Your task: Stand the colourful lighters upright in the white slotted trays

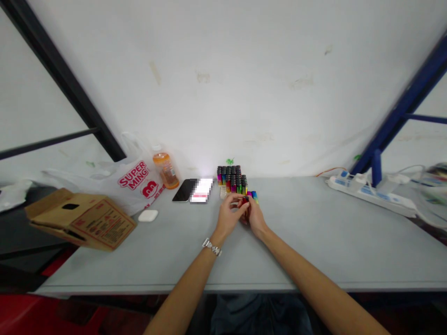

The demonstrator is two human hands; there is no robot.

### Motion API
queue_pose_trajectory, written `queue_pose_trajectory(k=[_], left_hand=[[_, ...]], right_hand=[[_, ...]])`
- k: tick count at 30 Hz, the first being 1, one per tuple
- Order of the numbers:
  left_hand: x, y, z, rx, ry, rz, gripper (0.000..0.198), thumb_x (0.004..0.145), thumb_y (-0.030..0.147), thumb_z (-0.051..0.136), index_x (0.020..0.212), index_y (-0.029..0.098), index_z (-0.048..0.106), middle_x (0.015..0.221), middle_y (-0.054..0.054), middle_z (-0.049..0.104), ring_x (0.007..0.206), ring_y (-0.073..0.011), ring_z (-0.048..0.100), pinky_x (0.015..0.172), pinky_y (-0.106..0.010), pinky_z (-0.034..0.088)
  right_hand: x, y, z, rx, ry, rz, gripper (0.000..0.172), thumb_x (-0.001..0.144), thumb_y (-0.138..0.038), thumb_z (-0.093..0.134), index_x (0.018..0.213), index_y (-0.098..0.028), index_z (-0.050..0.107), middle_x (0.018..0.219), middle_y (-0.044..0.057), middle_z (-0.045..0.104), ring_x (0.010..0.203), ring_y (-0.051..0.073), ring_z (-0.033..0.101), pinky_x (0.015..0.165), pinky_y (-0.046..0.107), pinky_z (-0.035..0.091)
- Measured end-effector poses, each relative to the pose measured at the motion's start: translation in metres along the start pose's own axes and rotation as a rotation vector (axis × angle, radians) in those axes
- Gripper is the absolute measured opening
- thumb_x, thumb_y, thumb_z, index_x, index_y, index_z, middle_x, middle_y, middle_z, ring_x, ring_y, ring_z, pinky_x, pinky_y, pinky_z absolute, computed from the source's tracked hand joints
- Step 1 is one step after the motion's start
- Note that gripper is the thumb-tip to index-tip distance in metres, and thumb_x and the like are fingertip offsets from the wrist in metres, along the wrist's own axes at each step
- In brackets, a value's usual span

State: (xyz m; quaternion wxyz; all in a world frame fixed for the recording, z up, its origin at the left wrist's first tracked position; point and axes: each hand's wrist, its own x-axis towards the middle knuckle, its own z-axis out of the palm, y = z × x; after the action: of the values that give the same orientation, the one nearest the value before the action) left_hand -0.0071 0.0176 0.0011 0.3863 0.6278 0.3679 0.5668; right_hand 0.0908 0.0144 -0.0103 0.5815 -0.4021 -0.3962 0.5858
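Note:
Both of my hands meet over the middle of the table, fingers closed around a red lighter (pixel 245 201). My left hand (pixel 228 216), with a silver bracelet on its wrist, grips it from the left side. From the right, my right hand (pixel 257 218) wraps it, and part of the lighter is hidden by fingers. Just beyond my hands stands a tight group of upright colourful lighters (pixel 233 177) with black tops. A few more bright lighters (pixel 254 194) show right behind my right hand.
Left of the lighters lie a phone with a lit screen (pixel 201 190) and a dark phone (pixel 183 190). Farther left are an orange drink bottle (pixel 166 170), a white case (pixel 148 215), a plastic bag (pixel 115 181) and a cardboard box (pixel 84 218). A power strip (pixel 372 194) lies at right.

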Motion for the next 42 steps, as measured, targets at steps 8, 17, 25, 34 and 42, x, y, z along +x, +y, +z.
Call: queue_pose_trajectory(k=[8,17,25,34,42], left_hand=[[-0.009,0.010,-0.012,0.185,0.038,0.061,0.023,0.076,0.033,0.073,0.092,0.017,0.070,0.096,-0.006,0.062,0.082,-0.0155,0.062,0.070,-0.026,0.053],[0.014,0.010,-0.048,0.146,-0.009,-0.002,0.023,0.082,0.034,0.066,0.097,0.017,0.069,0.090,-0.006,0.072,0.083,-0.0193,0.067,0.076,-0.030,0.053],[0.080,0.013,-0.084,0.402,-0.177,0.142,0.024,0.076,0.022,0.070,0.100,0.019,0.068,0.081,-0.003,0.071,0.076,-0.0179,0.065,0.074,-0.030,0.051],[0.093,-0.006,-0.072,0.230,-0.288,-0.019,0.023,0.067,0.019,0.076,0.088,0.016,0.068,0.081,-0.004,0.072,0.075,-0.0185,0.068,0.075,-0.032,0.054],[0.106,-0.014,-0.083,0.298,-0.325,-0.154,0.026,0.065,0.018,0.077,0.089,0.013,0.068,0.078,-0.004,0.072,0.074,-0.0182,0.068,0.071,-0.029,0.054]], right_hand=[[0.001,-0.001,-0.006,0.106,-0.021,-0.082,0.031,0.071,-0.048,0.065,0.077,-0.024,0.048,0.071,-0.004,0.052,0.061,0.014,0.050,0.054,0.024,0.043],[-0.006,-0.003,-0.004,-0.160,-0.019,-0.257,0.025,0.068,-0.024,0.063,0.091,-0.024,0.054,0.096,0.003,0.061,0.094,0.021,0.057,0.070,0.030,0.048],[-0.006,-0.005,-0.006,-0.222,-0.017,-0.252,0.018,0.074,-0.028,0.059,0.088,-0.022,0.051,0.074,-0.003,0.055,0.062,0.014,0.055,0.052,0.024,0.039],[-0.006,0.001,-0.008,-0.266,-0.090,-0.302,0.012,0.077,-0.023,0.053,0.088,-0.021,0.048,0.067,-0.005,0.053,0.057,0.012,0.052,0.055,0.025,0.039],[-0.005,0.002,-0.010,-0.277,-0.116,-0.263,0.010,0.078,-0.026,0.053,0.086,-0.021,0.049,0.064,-0.005,0.055,0.055,0.012,0.051,0.055,0.025,0.041]])
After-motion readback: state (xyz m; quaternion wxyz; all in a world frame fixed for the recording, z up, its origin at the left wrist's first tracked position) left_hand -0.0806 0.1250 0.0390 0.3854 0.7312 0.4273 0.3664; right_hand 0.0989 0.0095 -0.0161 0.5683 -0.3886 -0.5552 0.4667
